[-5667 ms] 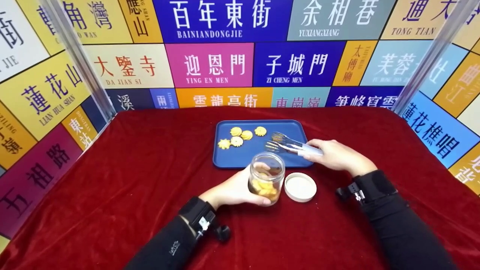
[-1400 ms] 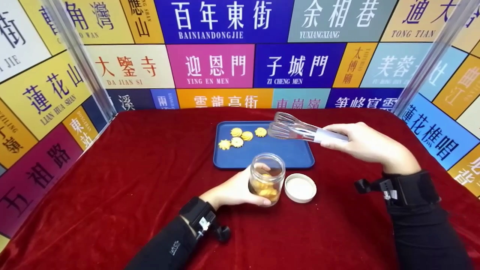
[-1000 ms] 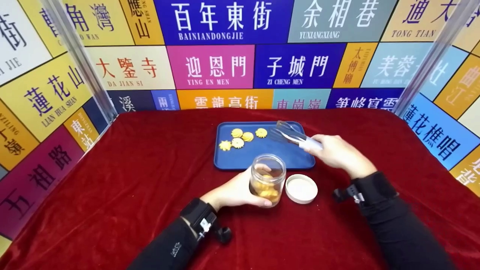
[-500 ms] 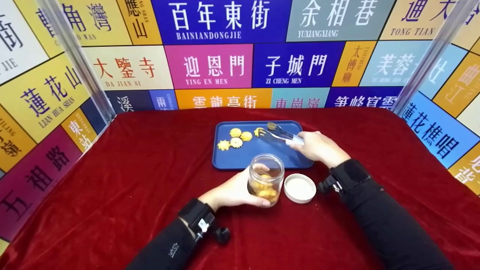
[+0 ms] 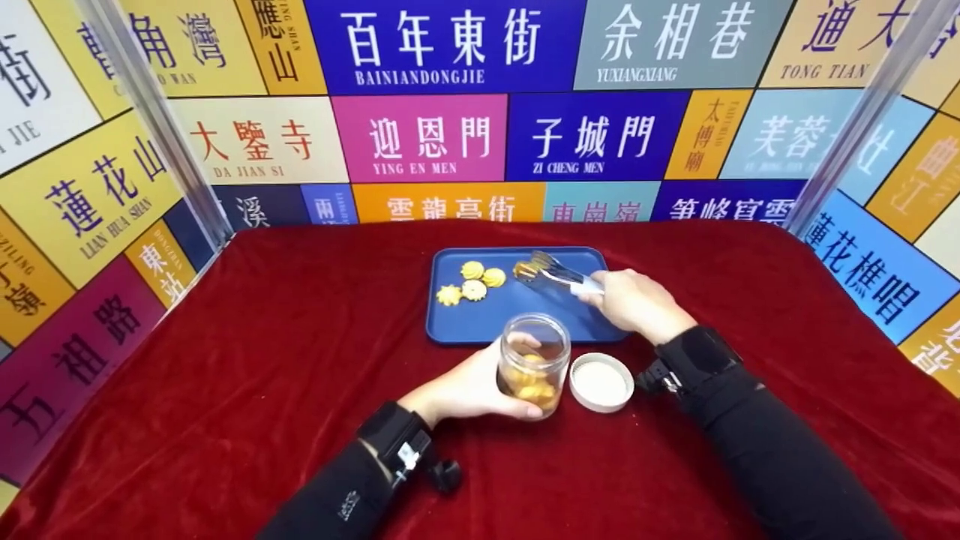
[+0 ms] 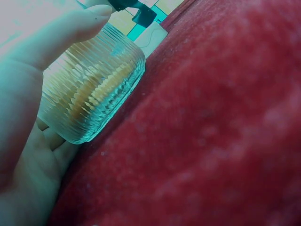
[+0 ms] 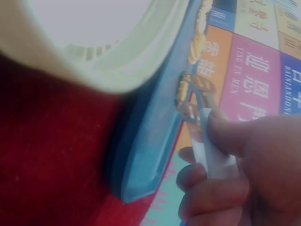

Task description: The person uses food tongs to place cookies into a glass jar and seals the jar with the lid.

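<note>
My left hand (image 5: 469,386) grips a clear ribbed glass jar (image 5: 536,375), open at the top and tilted slightly, with several yellow cookies inside. In the left wrist view the thumb lies along the jar (image 6: 117,70). My right hand (image 5: 637,300) holds metal food tongs (image 5: 562,276) by their pale handle, over the right half of a blue tray (image 5: 487,322). Between the tong heads is a piped cookie (image 5: 524,271), low at the tray in the right wrist view. Several flower-shaped cookies (image 5: 474,290) lie on the tray's left side.
A white round lid (image 5: 601,382) lies inner side up just right of the jar, in front of the tray. Red velvet cloth (image 5: 300,337) covers the table. Panels with printed characters stand behind, and clear posts (image 5: 847,142) rise at the back corners.
My right hand lifted the tongs up and right, then lowered them leftward; their heads now surround the rightmost cookie. The left hand and jar have stayed in place.
</note>
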Available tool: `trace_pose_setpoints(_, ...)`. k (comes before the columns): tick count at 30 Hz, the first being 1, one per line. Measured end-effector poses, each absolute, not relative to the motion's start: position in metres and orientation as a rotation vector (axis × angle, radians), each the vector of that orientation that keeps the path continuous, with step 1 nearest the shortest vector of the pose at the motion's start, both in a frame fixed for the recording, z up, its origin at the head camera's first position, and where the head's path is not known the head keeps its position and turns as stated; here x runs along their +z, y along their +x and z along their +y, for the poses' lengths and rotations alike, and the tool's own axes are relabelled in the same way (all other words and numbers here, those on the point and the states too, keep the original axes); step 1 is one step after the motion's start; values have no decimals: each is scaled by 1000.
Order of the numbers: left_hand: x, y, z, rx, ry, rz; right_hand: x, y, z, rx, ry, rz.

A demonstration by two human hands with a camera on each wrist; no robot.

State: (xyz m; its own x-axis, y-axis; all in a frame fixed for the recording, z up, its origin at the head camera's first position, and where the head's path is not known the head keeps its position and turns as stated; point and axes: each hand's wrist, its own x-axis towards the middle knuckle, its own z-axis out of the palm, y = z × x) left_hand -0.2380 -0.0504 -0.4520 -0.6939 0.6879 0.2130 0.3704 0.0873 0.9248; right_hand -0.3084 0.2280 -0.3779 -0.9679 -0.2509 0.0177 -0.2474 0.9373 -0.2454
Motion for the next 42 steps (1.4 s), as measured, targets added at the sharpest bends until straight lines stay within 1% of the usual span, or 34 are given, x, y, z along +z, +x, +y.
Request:
trace_pose_setpoints(10, -452, -238, -47, 1642, 1063, 2086, -371, -287, 261, -482, -328, 2983)
trace_pose_setpoints(19, -454, -239, -47, 1628, 1060, 2108, -376, -291, 266, -494, -311, 2967)
trace_pose_setpoints(27, -452, -238, -50, 1640, 1054, 2102, -387, -296, 257, -487, -382, 3052)
trace_pose_setpoints(42, -450, -236, -50, 1633, 1050, 2107, -383, -295, 266, -485, -438, 3108)
